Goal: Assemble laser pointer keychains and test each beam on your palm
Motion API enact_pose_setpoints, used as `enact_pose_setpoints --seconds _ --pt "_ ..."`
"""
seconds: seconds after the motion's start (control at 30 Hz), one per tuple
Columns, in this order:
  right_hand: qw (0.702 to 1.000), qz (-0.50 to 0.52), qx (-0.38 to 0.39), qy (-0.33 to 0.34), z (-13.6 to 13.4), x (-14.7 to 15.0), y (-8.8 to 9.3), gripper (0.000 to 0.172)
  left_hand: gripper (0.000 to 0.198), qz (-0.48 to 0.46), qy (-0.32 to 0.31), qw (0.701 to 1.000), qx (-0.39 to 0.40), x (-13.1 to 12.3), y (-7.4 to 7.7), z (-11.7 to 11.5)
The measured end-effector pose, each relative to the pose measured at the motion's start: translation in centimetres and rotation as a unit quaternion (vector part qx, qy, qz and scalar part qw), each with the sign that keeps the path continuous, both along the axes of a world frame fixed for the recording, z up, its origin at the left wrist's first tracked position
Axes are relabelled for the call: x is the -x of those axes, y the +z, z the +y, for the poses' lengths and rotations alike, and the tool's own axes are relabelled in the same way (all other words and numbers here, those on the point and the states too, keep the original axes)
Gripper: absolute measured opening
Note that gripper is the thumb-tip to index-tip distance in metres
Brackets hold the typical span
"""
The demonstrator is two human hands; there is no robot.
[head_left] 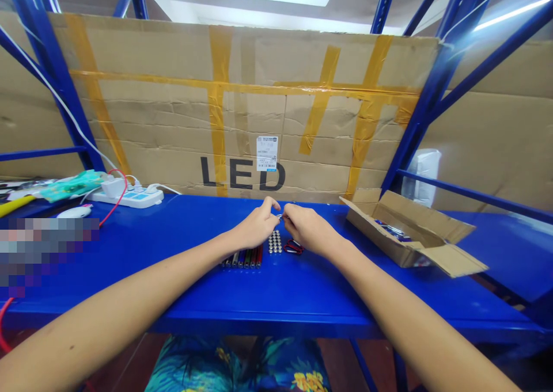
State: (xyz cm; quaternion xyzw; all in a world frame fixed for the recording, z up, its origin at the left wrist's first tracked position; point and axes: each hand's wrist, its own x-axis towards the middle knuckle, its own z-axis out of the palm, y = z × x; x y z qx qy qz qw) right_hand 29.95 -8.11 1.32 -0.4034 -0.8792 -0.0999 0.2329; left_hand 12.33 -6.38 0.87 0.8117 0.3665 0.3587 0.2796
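My left hand (258,226) and my right hand (307,225) meet above the blue table, fingertips almost together. Between them is a small shiny metal piece (280,216), pinched by both hands; its exact kind is too small to make out. Below my left hand lies a row of slim coloured metal tubes (247,258), their far ends hidden by the hand. Small round silver pieces (275,242), like button cells, stand in neat rows between the hands. Red and black carabiners (294,247) lie just under my right hand.
An open cardboard box (406,254) with coloured metal items stands at the right. A white power strip (129,196) with plugs and cables is at the back left, near a teal plastic bag (71,186). A cardboard wall (173,127) and blue posts (425,115) bound the table (268,300).
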Motion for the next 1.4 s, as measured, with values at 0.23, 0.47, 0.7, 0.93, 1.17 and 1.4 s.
enact_pose_setpoints --seconds 0.23,0.47,0.7,0.93,1.17,1.4 --pt "0.998 -0.049 -0.028 -0.009 0.1 0.0 -0.1 0.015 0.008 -0.011 0.028 1.0 0.007 0.0 -0.1 0.6" --pt "0.99 0.128 0.055 0.01 0.9 -1.3 0.2 0.01 0.012 -0.003 0.053 0.999 0.008 0.7 0.1 1.9" --pt "0.946 0.262 0.186 0.034 3.0 -3.5 -0.5 0.006 0.014 -0.098 -0.003 0.992 0.077 1.2 0.7 2.3" --pt "0.926 0.276 0.24 0.092 2.9 -3.4 -0.6 0.005 0.018 -0.137 0.012 0.989 0.062 1.1 0.6 2.4" --pt "0.895 0.316 0.295 0.111 2.9 -3.1 -0.6 0.006 0.016 -0.162 -0.006 0.984 0.074 1.2 0.6 2.5" --pt "0.883 0.325 0.319 0.112 1.6 -1.8 -0.1 0.022 0.018 -0.169 -0.075 0.979 0.081 0.5 0.1 1.7"
